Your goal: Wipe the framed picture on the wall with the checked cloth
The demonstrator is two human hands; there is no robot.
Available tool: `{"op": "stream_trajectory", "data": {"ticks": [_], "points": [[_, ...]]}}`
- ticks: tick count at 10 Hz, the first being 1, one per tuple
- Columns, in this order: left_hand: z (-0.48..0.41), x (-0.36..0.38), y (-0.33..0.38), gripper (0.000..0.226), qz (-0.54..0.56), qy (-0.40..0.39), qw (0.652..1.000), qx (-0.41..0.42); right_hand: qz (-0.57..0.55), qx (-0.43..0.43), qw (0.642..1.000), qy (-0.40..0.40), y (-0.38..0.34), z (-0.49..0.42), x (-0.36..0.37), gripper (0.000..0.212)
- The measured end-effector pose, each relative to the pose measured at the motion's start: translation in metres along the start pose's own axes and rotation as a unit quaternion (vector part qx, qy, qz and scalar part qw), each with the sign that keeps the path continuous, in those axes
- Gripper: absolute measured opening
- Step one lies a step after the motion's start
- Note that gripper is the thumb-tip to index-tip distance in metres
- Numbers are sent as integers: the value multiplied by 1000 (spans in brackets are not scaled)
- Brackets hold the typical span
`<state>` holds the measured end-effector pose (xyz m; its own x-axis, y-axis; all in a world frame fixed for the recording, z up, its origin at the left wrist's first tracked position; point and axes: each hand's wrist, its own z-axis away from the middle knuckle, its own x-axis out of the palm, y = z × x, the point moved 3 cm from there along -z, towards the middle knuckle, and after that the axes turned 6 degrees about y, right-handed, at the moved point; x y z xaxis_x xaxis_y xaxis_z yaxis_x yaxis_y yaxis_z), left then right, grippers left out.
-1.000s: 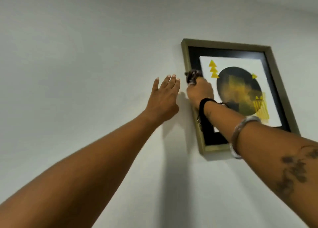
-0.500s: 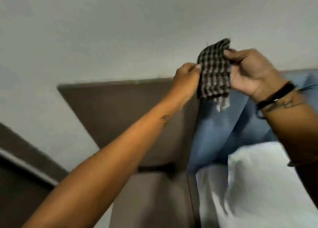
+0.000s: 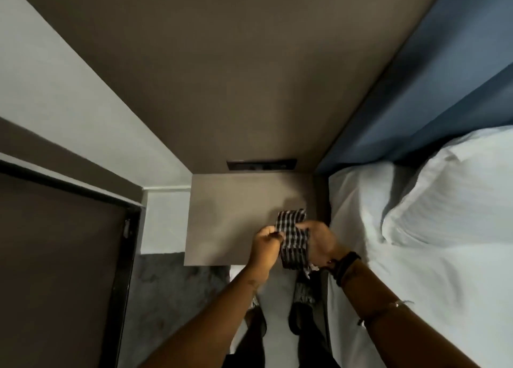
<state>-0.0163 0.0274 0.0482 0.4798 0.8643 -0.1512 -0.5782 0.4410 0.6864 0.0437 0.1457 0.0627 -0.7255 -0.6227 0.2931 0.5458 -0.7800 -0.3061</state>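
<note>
Looking straight down from the head view, one view only. Landmark: the brown bedside surface [image 3: 222, 220], a square top against the brown wall panel [image 3: 236, 76].

Checked cloth [image 3: 293, 238] is in both my hands, held up over the near right corner of the surface. It hangs as a folded strip, black and white check, frayed end at the bottom, just past the surface's near edge.

Left hand [image 3: 265, 242]: fingers curled closed, pinching the cloth's left edge near the top. Right hand [image 3: 319, 241]: closed around the cloth's right side, thumb across the front. Both grips firm on the fabric, neither hand free. Dark bands [image 3: 345, 266] on my right wrist, a thin bracelet [image 3: 395, 305] further up the forearm.

Framed picture: not in this view, can't place it.

Right of the surface: bed with white sheet [image 3: 388, 256] and a white pillow [image 3: 449, 195], blue headboard [image 3: 416, 90] behind it. Behind the surface, low on the wall panel, a dark switch plate [image 3: 262, 164]. Left of the surface: white wall [image 3: 69, 90], then a dark door [image 3: 55, 256] with a black frame. Below the surface's near edge: grey floor [image 3: 166, 284] and my feet in sandals [image 3: 302, 306], slightly blurred.
</note>
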Motion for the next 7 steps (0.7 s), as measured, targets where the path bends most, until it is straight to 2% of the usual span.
{"op": "stream_trajectory", "data": {"ticks": [1, 2, 4, 5, 7], "points": [[-40, 18, -42, 16, -34, -4, 999, -11, -6, 21, 1000, 16, 16, -50, -28, 31], [-92, 42, -87, 21, -27, -9, 998, -52, 9, 57, 996, 71, 29, -117, -62, 35], [-188, 75, -155, 30, -45, -14, 992, -121, 55, 67, 985, 150, 44, -224, -98, 26], [-221, 85, -170, 16, -66, -6, 990, -123, 66, 27, 986, 148, 40, -253, -100, 19], [-219, 80, -134, 50, -164, 39, 982, -88, 175, -27, 965, 192, 22, -240, -92, 47]]}}
